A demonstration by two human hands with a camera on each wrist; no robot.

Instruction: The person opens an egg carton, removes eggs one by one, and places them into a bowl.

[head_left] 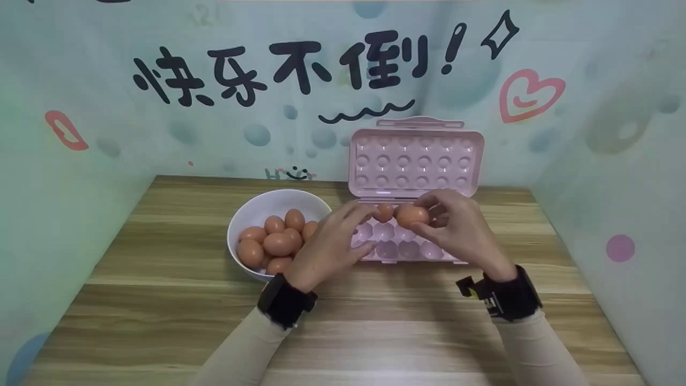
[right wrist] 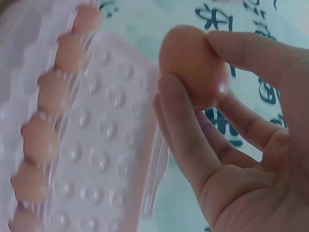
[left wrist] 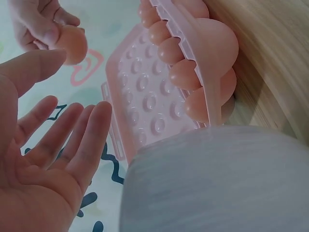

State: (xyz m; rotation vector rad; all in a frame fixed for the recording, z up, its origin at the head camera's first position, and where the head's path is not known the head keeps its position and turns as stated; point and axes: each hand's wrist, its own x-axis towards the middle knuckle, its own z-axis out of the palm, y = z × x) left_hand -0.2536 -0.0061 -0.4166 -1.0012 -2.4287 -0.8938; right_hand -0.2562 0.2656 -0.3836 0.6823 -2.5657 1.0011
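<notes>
My right hand pinches a brown egg between thumb and fingers, above the pink egg carton. In the right wrist view the same egg sits at the fingertips, raised over the tray. My left hand holds nothing; its fingers are spread and relaxed between the bowl and the carton's left side. The left wrist view shows the left palm turned up. Several eggs fill the tray's row beside the hinge, mostly hidden by the hands in the head view. Nearer cups hold no eggs.
A white bowl with several brown eggs stands left of the carton on the wood-grain table. The carton's lid stands up against the printed backdrop. Side walls flank the table.
</notes>
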